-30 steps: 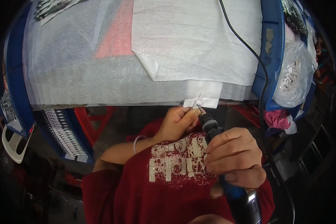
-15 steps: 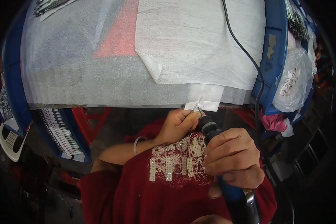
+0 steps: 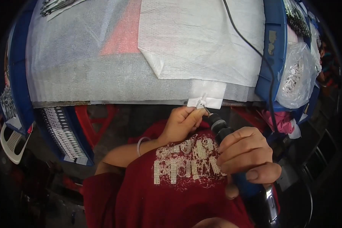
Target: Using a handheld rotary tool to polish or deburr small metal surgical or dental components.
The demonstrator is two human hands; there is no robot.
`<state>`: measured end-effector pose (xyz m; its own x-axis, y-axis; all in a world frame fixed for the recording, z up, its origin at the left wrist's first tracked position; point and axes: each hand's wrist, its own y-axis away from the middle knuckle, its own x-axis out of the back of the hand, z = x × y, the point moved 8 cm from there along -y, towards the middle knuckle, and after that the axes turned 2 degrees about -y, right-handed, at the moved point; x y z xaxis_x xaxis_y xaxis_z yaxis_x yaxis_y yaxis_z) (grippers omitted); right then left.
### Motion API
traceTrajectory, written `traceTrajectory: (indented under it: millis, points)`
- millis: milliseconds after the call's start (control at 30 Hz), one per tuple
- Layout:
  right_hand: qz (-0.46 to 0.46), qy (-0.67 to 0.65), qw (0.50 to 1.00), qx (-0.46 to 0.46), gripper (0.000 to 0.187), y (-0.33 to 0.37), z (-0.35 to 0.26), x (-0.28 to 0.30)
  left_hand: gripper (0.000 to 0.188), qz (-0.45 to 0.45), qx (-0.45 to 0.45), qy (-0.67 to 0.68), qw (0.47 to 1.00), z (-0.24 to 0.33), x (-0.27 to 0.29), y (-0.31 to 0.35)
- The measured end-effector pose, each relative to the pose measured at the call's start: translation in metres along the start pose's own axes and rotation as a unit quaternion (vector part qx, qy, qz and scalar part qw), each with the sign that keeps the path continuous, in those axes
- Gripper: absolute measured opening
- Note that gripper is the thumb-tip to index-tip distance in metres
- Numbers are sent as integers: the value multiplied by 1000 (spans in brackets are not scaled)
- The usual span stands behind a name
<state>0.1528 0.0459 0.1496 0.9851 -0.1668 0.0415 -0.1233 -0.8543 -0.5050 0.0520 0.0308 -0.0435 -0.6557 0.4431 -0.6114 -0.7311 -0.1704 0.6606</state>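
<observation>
My left hand (image 3: 182,123) pinches a small white plastic piece (image 3: 202,103) between thumb and forefinger at the table's front edge. The piece lies against a white pad (image 3: 207,89), and its exact shape is partly covered by my fingers. In my right hand (image 3: 249,154) is a blue and black electric screwdriver (image 3: 221,127), gripped around its body and slanting up to the left. Its thin bit ends right beside the white piece and my left thumb; whether it touches is too small to tell.
Grey foam sheeting and a white woven sheet (image 3: 201,41) cover the table. A black cable (image 3: 250,43) crosses its right side. Blue crates (image 3: 271,57) flank it, the right one with a clear bag (image 3: 296,78) of small white parts. Rows of metal pieces (image 3: 60,131) hang lower left.
My right hand has drawn the screwdriver slightly right and back, tilting it more, so its bit sits more to the side of the white piece. My left hand keeps its pinch. The whole view shifted a little.
</observation>
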Motion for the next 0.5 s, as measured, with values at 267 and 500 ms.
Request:
traceTrajectory:
  millis: [267, 500]
  points:
    - [-6, -10, 1000, -1, 47, 3, 7, 0, 23, 5, 3, 1, 1000, -5, 3, -2]
    - [-13, -15, 1000, -19, 44, -2, 6, 0, 22, -6, 2, -6, 1000, -3, 1, 0]
